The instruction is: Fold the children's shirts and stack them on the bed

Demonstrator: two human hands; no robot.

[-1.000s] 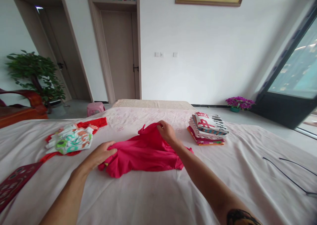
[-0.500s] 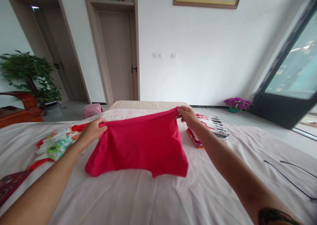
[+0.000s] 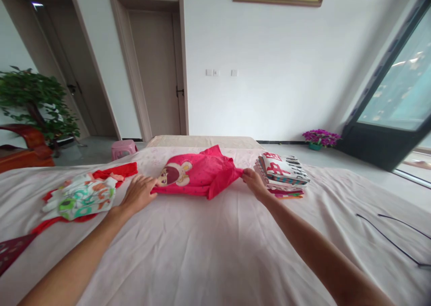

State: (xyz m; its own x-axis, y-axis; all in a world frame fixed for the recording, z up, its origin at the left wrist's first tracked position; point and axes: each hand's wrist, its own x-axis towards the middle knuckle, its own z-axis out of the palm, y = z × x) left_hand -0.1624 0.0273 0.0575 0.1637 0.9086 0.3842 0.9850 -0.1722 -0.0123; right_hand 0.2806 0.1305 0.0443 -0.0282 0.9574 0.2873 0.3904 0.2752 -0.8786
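Note:
A pink T-shirt (image 3: 202,173) with a cartoon bear face lies sideways on the sheet-covered surface (image 3: 188,243). Its sleeves and neck point to the right. My left hand (image 3: 141,191) grips the hem at the left end, fingers closed over the cloth. At the other end my right hand (image 3: 254,182) pinches a drawn-out corner of the shirt near the neck. A stack of folded clothes (image 3: 284,173) stands just beyond my right hand. Left of my left hand lies a loose heap of white and red printed clothes (image 3: 85,196).
Dark red printed cloth (image 3: 15,250) lies at the left edge. Thin black cords (image 3: 387,238) rest on the sheet at right. Behind are a pink stool (image 3: 123,149), a potted purple flower (image 3: 321,137) and a wooden armchair (image 3: 30,146).
The shirt, held up by both hands with its plain side towards me, now lies on the sheet with the bear print up. My right hand has moved lower.

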